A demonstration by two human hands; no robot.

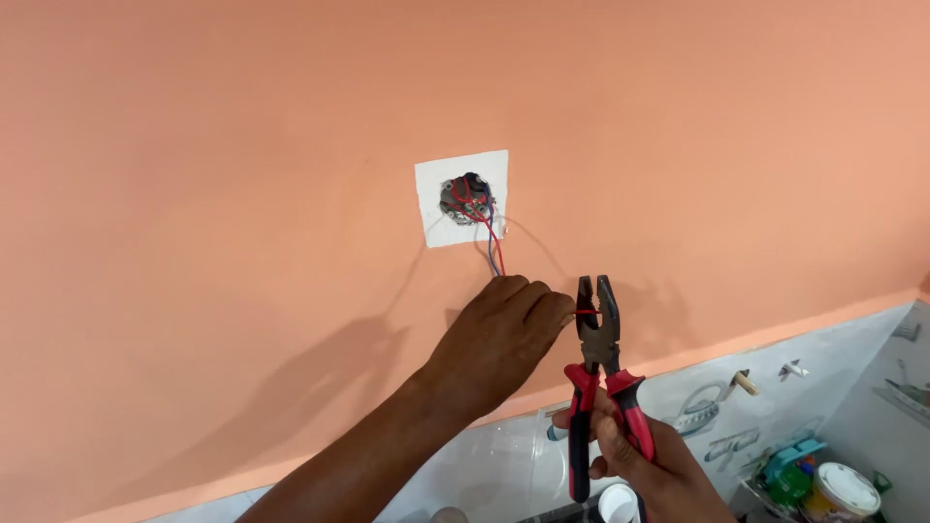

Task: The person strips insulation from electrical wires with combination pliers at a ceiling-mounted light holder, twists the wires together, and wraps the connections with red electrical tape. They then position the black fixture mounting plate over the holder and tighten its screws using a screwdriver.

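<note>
Salmon-orange wall [194, 145] fills most of the frame. Just right of centre, upper half: a white unpainted square patch [463, 198] with a round wall box [468, 198] cut into it, red and blue-grey wires [494, 247] spilling out and hanging down toward the hands.

Left hand [499, 339], centre frame, is curled with fingers pressed together, pinching a short red wire end [584, 312] — the wires run behind the knuckles, so where the grip sits on them is hidden. Right hand [644, 460], lower right of centre, is wrapped around the red-and-black handles of combination pliers [599, 358]; the jaws point up and stand slightly parted, with the red wire end lying across them (whether the wire is bitten is hard to make out).

Lower right corner: pale tiled surface [843, 349] below the wall — a round white-lidded tub [847, 489], a green lid beside it [790, 484], a teal plastic piece [796, 455], a small white cup [618, 504] cut off by the bottom edge. Other bits there are too small to tell.
</note>
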